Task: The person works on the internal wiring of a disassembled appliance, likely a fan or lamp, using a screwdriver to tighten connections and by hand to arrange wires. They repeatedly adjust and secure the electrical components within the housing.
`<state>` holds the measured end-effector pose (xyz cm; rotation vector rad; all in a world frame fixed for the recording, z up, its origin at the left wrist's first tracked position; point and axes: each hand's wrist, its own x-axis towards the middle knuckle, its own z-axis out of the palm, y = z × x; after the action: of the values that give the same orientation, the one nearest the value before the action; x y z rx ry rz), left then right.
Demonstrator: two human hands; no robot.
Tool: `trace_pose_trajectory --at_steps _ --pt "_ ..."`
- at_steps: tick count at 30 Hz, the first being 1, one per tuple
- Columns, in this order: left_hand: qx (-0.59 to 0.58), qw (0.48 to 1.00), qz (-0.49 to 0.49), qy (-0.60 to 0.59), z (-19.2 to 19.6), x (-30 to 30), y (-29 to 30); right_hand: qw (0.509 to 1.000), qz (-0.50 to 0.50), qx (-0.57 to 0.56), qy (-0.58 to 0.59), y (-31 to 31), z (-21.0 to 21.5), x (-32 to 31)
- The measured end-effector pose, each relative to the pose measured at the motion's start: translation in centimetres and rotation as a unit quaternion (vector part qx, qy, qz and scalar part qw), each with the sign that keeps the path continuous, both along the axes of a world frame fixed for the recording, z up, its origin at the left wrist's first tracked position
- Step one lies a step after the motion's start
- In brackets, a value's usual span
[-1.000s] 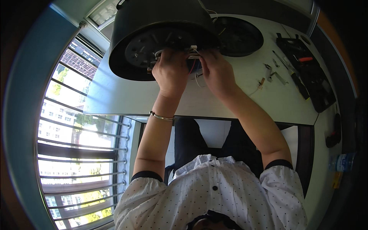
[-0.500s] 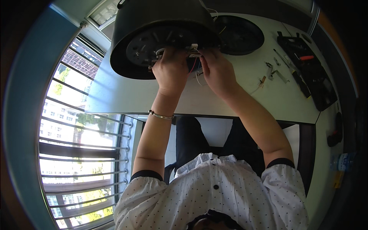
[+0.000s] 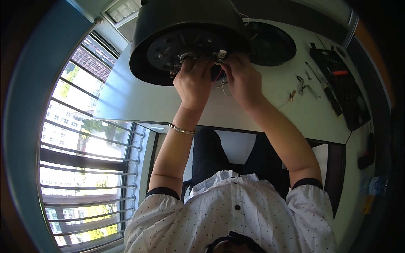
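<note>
A large black round appliance housing (image 3: 185, 25) lies tipped on the table, its open underside facing me. Inside it a dark metal plate (image 3: 162, 48) with holes and small fittings shows. At the plate's near edge my left hand (image 3: 193, 84) is closed, fingertips bunched against the parts there. My right hand (image 3: 244, 82) pinches close beside it, below a small pale bracket (image 3: 221, 54). Between the hands run a red wire (image 3: 218, 75) and a looping white wire (image 3: 224, 87). My fingers hide whatever each hand grips.
Behind on the right lies a round black cover (image 3: 272, 44). Further right are small metal parts (image 3: 300, 84), a screwdriver (image 3: 331, 99) and a black tool case (image 3: 344, 90) with a red-handled tool. A barred window (image 3: 88, 160) is at the left; a plastic bottle (image 3: 374, 185) stands far right.
The view has shifted slightly, so the housing and table sit a little lower and further right. Both hands stay at the housing's underside, with the left fingers drawn slightly closer to the right hand.
</note>
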<state>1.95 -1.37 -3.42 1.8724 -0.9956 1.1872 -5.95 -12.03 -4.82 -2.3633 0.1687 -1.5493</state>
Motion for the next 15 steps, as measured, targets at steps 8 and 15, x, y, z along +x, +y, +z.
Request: trace_pose_trajectory --at_steps 8,15 --pt "-0.007 0.998 -0.033 -0.054 0.8 0.7 -0.1 0.999 0.002 0.004 -0.038 -0.1 0.5 0.3" --pt "0.002 0.999 -0.05 0.007 1.1 0.7 0.3 0.999 -0.011 -0.033 0.001 -0.2 0.6 0.9"
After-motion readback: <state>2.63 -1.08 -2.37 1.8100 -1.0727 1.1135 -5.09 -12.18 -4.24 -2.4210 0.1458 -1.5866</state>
